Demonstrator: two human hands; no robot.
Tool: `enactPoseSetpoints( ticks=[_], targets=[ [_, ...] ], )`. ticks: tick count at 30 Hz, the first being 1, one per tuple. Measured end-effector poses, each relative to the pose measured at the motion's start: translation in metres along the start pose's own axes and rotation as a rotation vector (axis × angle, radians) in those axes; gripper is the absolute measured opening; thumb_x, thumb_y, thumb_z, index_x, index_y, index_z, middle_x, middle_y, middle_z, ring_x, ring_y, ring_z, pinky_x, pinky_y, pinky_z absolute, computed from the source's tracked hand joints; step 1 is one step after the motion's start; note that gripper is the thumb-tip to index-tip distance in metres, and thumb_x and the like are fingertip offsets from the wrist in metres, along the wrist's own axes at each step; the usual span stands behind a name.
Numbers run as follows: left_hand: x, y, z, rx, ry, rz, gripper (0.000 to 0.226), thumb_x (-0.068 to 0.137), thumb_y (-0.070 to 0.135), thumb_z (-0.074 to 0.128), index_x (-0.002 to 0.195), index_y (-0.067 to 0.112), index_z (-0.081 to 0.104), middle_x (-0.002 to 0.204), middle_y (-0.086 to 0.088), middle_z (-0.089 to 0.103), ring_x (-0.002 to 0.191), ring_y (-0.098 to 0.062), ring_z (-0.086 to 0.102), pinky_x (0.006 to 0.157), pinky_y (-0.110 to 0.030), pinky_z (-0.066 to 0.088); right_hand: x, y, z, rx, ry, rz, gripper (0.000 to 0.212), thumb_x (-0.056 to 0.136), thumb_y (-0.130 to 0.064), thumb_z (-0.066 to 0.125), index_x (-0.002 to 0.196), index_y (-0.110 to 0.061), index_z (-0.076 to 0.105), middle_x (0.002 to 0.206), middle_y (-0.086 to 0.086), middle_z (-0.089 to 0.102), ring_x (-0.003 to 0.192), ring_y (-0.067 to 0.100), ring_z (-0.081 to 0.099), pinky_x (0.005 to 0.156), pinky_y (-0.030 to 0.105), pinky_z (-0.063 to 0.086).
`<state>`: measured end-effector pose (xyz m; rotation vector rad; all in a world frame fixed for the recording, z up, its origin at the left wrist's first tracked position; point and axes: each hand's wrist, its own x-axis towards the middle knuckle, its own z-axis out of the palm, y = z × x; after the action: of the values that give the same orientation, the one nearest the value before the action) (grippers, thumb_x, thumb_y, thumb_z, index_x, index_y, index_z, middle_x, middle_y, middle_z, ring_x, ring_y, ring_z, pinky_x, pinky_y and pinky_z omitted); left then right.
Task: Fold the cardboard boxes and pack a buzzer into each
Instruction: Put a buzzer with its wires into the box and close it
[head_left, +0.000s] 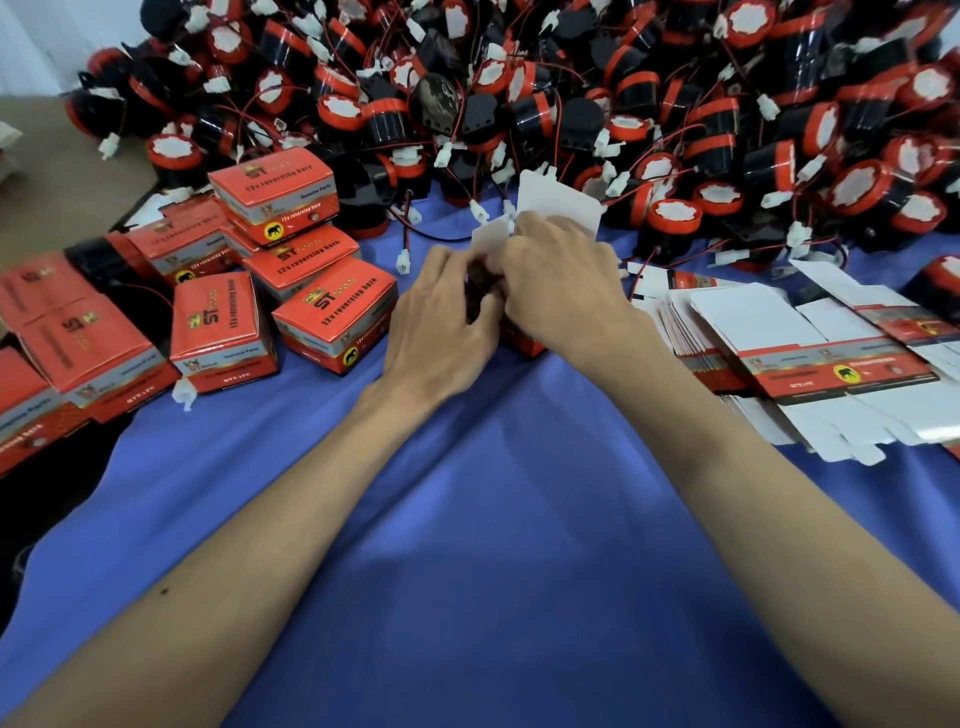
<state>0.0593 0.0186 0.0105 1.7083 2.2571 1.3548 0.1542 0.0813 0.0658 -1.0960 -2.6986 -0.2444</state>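
Head view.

- Half-folded box (522, 340) stands on the blue cloth (493, 519). It is red card, and only its lower near corner shows below the hands.
- Left hand (441, 317) is on the box's left side, fingers spread and curled in against it.
- Right hand (561, 280) is clamped over the box's top and right side, knuckles up, fingers bent down into the opening. Both hands hold the box, and the two thumbs nearly meet above it.
- A dark buzzer (480, 291) shows in the gap between the hands, sitting in the box mouth. I cannot tell which fingers touch it.
- A tall white flap (558, 205) rises upright behind the box, past the right knuckles. A smaller white flap (491, 239) stands just left of it, above the left fingers.
- Behind the box a great heap of buzzers (571, 93) fills the far side: black drums with red bands, white-labelled faces, thin red and black leads, white plugs.
- Left of the box are closed boxes (332, 312), red with an elephant badge and "12V reversing horn" print, stacked loosely and tilted. The nearest is just beside the left hand.
- Right of the box lies a fanned stack of flat box blanks (810, 353), white side mostly up, with one printed strip showing.
- A loose white plug (403, 261) lies on the cloth just behind the left hand.
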Motion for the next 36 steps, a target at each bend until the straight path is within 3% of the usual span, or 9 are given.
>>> enactPoseSetpoints(
  ticks=[5,12,17,20,22,26,30,33,36],
  targets=[
    [0.002,0.000,0.000,0.043,0.018,-0.008,0.044,0.083,0.028,0.043,0.116,0.008,0.063,0.101,-0.013,0.054,0.092,-0.031,0.059,0.079,-0.046,0.045,-0.001,-0.001,0.005,0.010,0.047,-0.025,0.027,0.094,-0.021,0.048,0.115,-0.018,0.065,0.118,0.006,0.051,0.113,0.028,0.051,0.067,0.033,0.032],
    [0.001,0.001,0.000,0.093,0.071,-0.010,0.038,0.083,0.029,0.046,0.107,0.007,0.065,0.100,-0.011,0.055,0.087,-0.032,0.062,0.072,-0.047,0.048,0.005,0.019,-0.005,0.040,-0.048,-0.237,0.028,0.091,-0.023,0.046,0.108,-0.020,0.068,0.107,0.009,0.057,0.099,0.030,0.055,0.071,0.033,0.032],
    [-0.002,0.001,-0.002,0.144,0.162,0.045,0.033,0.083,0.020,0.045,0.100,0.003,0.068,0.094,-0.013,0.056,0.074,-0.030,0.056,0.061,-0.040,0.041,0.002,0.013,-0.006,0.164,-0.093,-0.230,0.015,0.086,-0.021,0.044,0.081,-0.018,0.058,0.104,-0.002,0.055,0.100,0.026,0.056,0.070,0.034,0.038],
    [-0.003,0.002,-0.003,0.118,0.201,0.091,0.032,0.084,0.013,0.043,0.098,0.003,0.069,0.089,-0.013,0.057,0.072,-0.029,0.052,0.059,-0.039,0.039,0.003,0.008,-0.004,0.210,-0.115,-0.198,0.027,0.089,-0.024,0.041,0.101,-0.016,0.063,0.120,0.000,0.056,0.111,0.025,0.053,0.089,0.037,0.041],
    [-0.002,0.001,-0.003,0.091,0.209,0.083,0.029,0.083,0.012,0.044,0.098,0.004,0.067,0.093,-0.012,0.060,0.078,-0.030,0.056,0.064,-0.042,0.042,0.002,0.004,0.004,0.123,-0.040,-0.186,0.031,0.094,-0.025,0.037,0.110,-0.012,0.059,0.119,0.004,0.054,0.112,0.026,0.051,0.091,0.039,0.039],
    [0.000,0.000,-0.002,-0.117,0.213,-0.035,0.025,0.078,0.020,0.047,0.103,0.014,0.047,0.084,0.002,0.063,0.073,-0.021,0.059,0.069,-0.036,0.045,0.001,0.002,0.020,0.088,0.118,-0.213,0.028,0.095,-0.025,0.040,0.116,-0.015,0.056,0.125,0.003,0.055,0.111,0.025,0.052,0.089,0.032,0.035],
    [0.006,0.000,-0.004,-0.483,0.120,-0.230,0.034,0.073,0.021,0.045,0.106,0.019,0.039,0.079,0.003,0.054,0.074,-0.017,0.052,0.075,-0.040,0.043,0.007,0.011,0.013,0.399,0.044,-0.241,0.010,0.084,-0.025,0.058,0.078,-0.019,0.061,0.086,-0.006,0.061,0.089,0.024,0.056,0.065,0.031,0.031],
    [0.008,0.001,-0.004,-0.671,-0.046,-0.286,0.044,0.081,0.015,0.049,0.125,0.018,0.041,0.100,0.002,0.058,0.092,-0.008,0.057,0.078,-0.017,0.044,0.005,0.011,0.005,0.517,-0.068,-0.252,0.026,0.078,-0.027,0.065,0.061,-0.028,0.045,0.063,-0.012,0.047,0.076,0.019,0.048,0.066,0.035,0.042],
    [0.007,0.003,-0.004,-0.738,-0.167,-0.287,0.038,0.098,0.002,0.037,0.135,0.009,0.040,0.099,0.005,0.060,0.085,0.008,0.061,0.074,-0.008,0.044,0.004,0.009,0.006,0.543,-0.068,-0.265,0.024,0.076,-0.019,0.065,0.066,-0.024,0.044,0.070,-0.011,0.049,0.077,0.020,0.049,0.066,0.035,0.039]
  ],
)
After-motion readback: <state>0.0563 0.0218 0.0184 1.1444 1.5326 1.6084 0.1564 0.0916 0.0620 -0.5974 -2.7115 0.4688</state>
